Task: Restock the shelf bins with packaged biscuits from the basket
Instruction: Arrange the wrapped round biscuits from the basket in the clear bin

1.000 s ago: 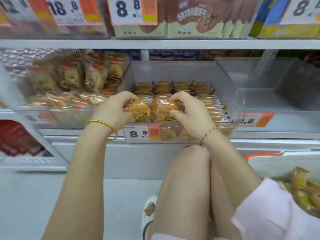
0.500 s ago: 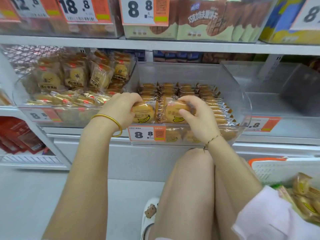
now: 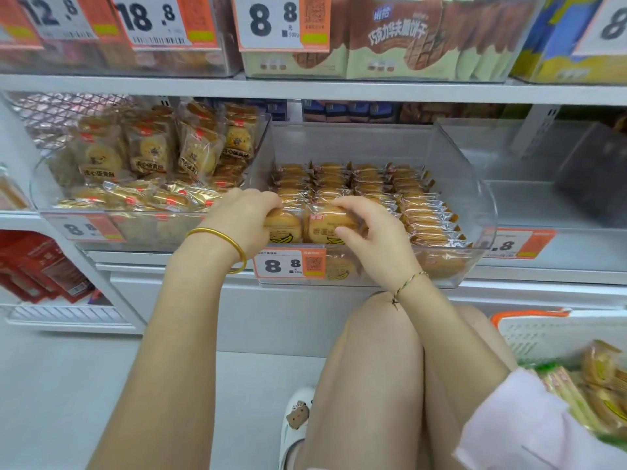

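A clear shelf bin in the middle holds rows of packaged banana biscuits. At its front, my left hand grips one upright packet with a banana print. Right beside it, my right hand grips a second upright packet; the two packets touch. The white basket with an orange rim sits at the lower right, with more biscuit packets in it, partly hidden by my pink sleeve.
A clear bin on the left holds egg-yolk pastry packets. An empty clear bin stands to the right. An upper shelf overhangs with boxed wafers. My bent knees are below the bin. Price tags line the fronts.
Both hands have stayed on the front packets, shifting them slightly while pressing them upright against the rows. The camera has tilted down a little, so the shelf sits lower in view.
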`<move>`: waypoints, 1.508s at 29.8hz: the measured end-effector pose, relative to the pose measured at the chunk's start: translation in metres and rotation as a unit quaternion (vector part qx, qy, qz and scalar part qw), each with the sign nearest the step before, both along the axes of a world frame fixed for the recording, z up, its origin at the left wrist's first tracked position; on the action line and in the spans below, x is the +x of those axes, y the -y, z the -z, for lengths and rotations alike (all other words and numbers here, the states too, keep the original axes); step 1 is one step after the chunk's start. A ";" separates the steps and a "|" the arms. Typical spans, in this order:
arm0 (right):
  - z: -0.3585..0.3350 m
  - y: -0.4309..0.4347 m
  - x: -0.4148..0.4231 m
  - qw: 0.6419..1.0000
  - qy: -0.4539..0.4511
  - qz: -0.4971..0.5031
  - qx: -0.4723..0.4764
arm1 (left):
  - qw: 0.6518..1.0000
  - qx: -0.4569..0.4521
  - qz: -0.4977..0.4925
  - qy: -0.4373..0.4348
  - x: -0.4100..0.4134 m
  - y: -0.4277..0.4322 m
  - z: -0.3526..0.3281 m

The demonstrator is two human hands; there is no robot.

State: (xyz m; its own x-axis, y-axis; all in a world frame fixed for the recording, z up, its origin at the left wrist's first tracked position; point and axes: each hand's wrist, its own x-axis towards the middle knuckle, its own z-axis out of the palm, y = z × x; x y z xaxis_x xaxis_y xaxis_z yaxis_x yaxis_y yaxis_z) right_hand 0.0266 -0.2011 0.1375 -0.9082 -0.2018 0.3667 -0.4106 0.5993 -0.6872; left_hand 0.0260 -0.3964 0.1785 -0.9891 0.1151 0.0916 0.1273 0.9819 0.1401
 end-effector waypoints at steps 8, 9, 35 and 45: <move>0.002 -0.007 -0.001 0.999 -0.002 0.007 0.033 | 0.999 -0.019 -0.038 0.008 0.004 -0.008 0.000; 0.002 -0.007 -0.001 0.999 -0.006 0.007 0.032 | 0.999 -0.015 -0.039 0.004 0.004 -0.007 0.000; 0.000 -0.011 0.006 0.999 0.010 0.012 0.050 | 0.999 -0.010 -0.044 -0.006 0.018 -0.009 -0.005; -0.003 -0.024 0.018 1.000 0.001 0.030 0.003 | 0.988 0.073 0.007 -0.134 0.041 -0.041 -0.021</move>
State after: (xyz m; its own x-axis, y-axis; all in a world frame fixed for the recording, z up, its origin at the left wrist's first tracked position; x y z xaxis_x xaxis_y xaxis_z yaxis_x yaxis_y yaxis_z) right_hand 0.0450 -0.1770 0.1404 -0.9197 -0.1496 0.3631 -0.3723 0.6265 -0.6848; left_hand 0.0671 -0.3558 0.1992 -0.9258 0.0941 0.3662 0.1915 0.9518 0.2395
